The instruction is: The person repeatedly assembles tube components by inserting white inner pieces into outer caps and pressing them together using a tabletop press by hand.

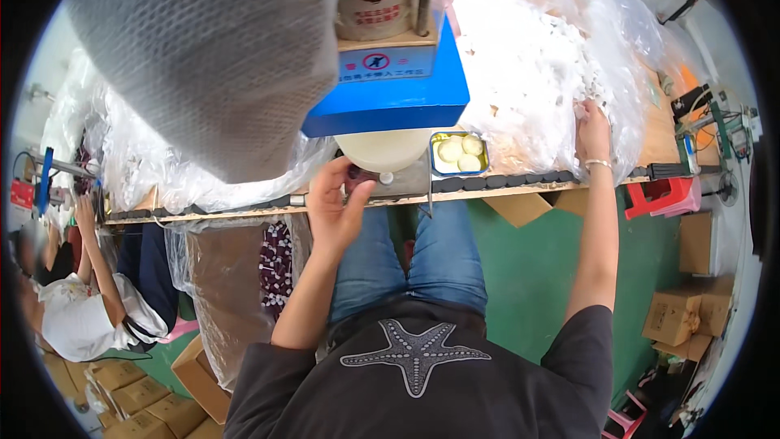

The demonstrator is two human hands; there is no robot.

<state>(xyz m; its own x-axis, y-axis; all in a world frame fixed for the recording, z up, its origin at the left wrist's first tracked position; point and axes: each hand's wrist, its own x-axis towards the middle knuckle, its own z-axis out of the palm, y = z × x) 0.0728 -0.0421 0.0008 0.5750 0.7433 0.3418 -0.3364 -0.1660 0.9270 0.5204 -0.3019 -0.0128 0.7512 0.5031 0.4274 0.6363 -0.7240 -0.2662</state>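
My left hand is at the front of a blue machine, beside its round cream-coloured part. Its thumb and fingers are curled around a small dark reddish spot that I cannot make out. A small pale round piece shows just right of the thumb tip. To the right, my right hand reaches into a wide heap of small white pieces. Those fingers are drawn together at the heap's edge, with a small whitish piece at their tips. A blue-rimmed tin holding several pale discs stands between the hands.
A grey-white textured cloth hangs large at the upper left. Black padding lines the table edge. Clear plastic sheeting lies on both sides. Another person works at the far left. Cardboard boxes and a red stool stand to the right.
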